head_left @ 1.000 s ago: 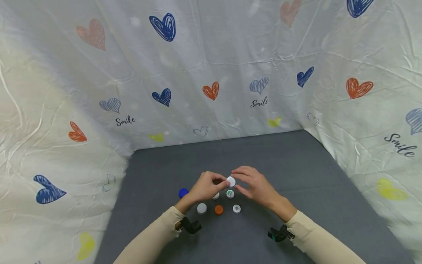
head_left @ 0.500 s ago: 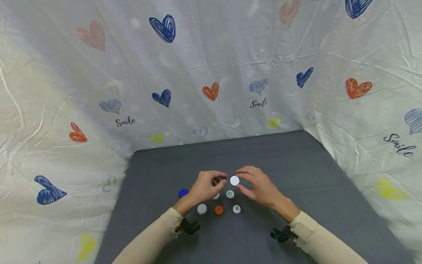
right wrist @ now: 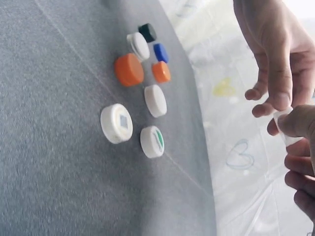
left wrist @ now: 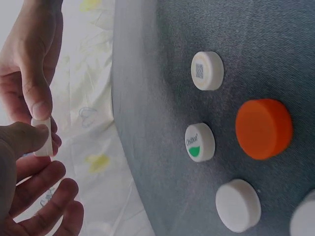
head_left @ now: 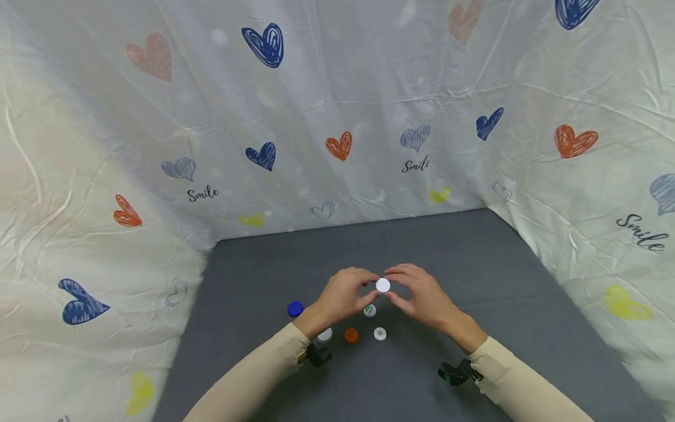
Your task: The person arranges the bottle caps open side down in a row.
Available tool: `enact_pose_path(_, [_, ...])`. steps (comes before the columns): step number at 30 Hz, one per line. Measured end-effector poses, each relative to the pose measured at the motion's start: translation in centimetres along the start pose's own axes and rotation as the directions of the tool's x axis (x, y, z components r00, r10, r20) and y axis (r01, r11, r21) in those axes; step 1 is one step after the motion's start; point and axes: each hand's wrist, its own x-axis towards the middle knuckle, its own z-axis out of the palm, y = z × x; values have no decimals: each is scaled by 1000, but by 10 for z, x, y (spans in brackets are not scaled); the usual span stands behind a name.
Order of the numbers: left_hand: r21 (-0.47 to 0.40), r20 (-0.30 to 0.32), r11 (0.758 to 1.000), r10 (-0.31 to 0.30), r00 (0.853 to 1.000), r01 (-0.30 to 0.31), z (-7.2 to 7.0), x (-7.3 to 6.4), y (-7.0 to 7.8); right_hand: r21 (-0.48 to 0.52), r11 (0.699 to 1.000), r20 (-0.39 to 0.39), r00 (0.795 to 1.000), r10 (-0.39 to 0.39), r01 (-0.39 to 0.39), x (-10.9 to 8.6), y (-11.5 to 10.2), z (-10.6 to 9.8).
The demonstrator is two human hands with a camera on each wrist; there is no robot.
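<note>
A small white bottle cap (head_left: 382, 285) is held up above the grey table, its round face toward the head camera. My left hand (head_left: 343, 294) pinches its left edge between thumb and fingers. From the other side my right hand (head_left: 424, 300) grips the same cap with thumb and fingertips. Seen edge-on in the left wrist view, the cap (left wrist: 42, 137) sits between both thumbs. Below the hands lie a white cap with a green logo (left wrist: 200, 142), a white cap with a square code (left wrist: 207, 71) and an orange cap (left wrist: 264, 129).
A plain white cap (right wrist: 155, 101), a second orange cap (right wrist: 161, 72), a blue cap (right wrist: 160, 53), a larger white cap (right wrist: 139, 45) and a dark green cap (right wrist: 147, 32) lie on the table (head_left: 453, 252). A heart-printed cloth (head_left: 369, 76) hangs behind.
The white cap first passes from the left hand's fingers to the right hand alone, shifting right. Now the left hand has moved right and pinches it too.
</note>
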Motion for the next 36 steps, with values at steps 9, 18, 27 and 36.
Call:
enact_pose_path(9, [113,141,993,-59,988,43,25,20,7,-66,995,69,995,78,-73,-14,15,1])
enact_pose_path(18, [272,267,962,-74,961,-1,50,31,6,-124,980,161,972,172,-153,-32,30,19])
enact_pose_path(27, [333,344,943,-114,932,-7,67,34,4,-144,972,218,953,212,-184,-39,37,36])
enact_pose_path(36, [392,366,920,-133,921,-23,77,35,7,-141,974,209,956,206,-179,-45,39,43])
